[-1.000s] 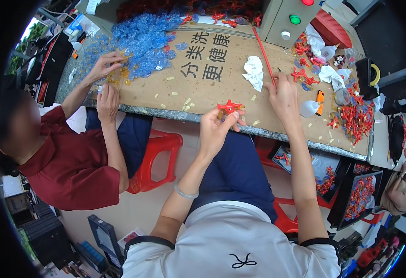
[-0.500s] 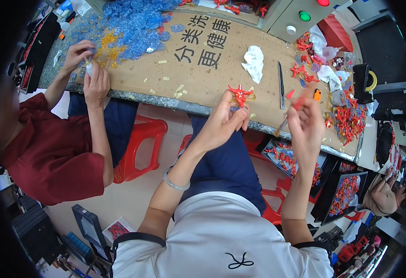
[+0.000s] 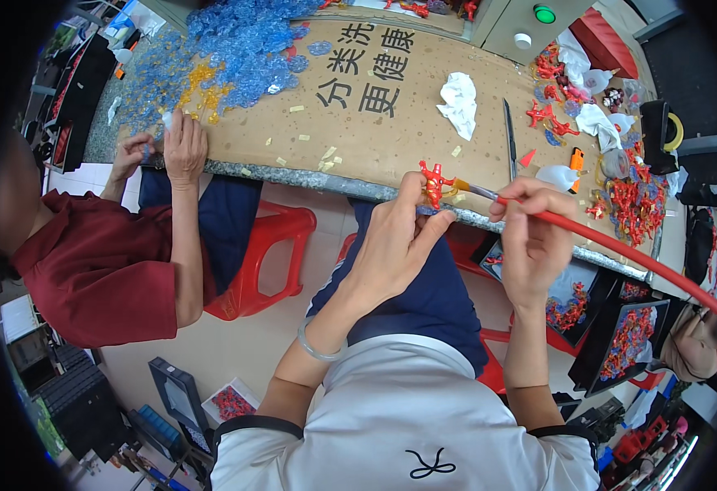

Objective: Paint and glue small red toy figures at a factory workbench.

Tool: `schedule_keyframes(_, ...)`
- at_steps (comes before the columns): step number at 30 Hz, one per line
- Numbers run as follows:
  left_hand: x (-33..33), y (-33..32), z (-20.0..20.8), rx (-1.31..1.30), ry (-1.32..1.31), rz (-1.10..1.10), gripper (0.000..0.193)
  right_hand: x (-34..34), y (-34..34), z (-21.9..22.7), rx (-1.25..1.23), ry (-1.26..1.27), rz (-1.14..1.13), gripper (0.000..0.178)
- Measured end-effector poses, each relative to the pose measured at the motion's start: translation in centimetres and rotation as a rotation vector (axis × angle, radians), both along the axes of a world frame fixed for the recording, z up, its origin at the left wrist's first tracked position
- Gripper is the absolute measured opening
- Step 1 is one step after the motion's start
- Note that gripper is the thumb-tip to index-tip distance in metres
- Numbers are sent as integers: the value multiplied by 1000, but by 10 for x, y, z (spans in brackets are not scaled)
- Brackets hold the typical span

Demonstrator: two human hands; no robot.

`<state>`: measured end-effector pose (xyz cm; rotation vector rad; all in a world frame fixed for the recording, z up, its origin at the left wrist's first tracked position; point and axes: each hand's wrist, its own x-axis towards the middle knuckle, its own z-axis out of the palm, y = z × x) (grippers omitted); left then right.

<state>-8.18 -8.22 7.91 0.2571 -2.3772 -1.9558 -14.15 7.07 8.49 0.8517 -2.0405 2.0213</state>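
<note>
Our left hand [image 3: 391,245] pinched a red figure [image 3: 433,186]; our right hand [image 3: 536,245] gripped a brush [image 3: 620,245], tip just beyond the left — likely brushing; next stroke needed steadiness.

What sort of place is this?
Likely a workshop for hand-finishing small parts: a heap of blue pieces on the bench, a black tray full of mostly red and blue pieces, and a brush in the right hand, aimed at a red piece.
</note>
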Motion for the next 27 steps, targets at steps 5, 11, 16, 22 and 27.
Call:
schedule_keyframes(5, 4, 3, 0, 28, 65, 53, 21, -2, -9, 7, 88, 74, 131, 22)
schedule_keyframes(11, 8, 2, 4, 308, 17, 65, 27, -11, 4, 18, 59, 41, -103, 23)
schedule_keyframes(16, 7, 6, 9, 634, -23, 74, 35, 0, -13, 5, -182, -551, 126, 19)
schedule_keyframes(22, 8, 14, 11, 657, -25, 97, 35, 11, -17, -2, -302, -643, 74, 19)
schedule_keyframes(27, 12, 18, 6, 765, -41, 109, 33, 12, -16, -1, -340, -644, 59, 20)
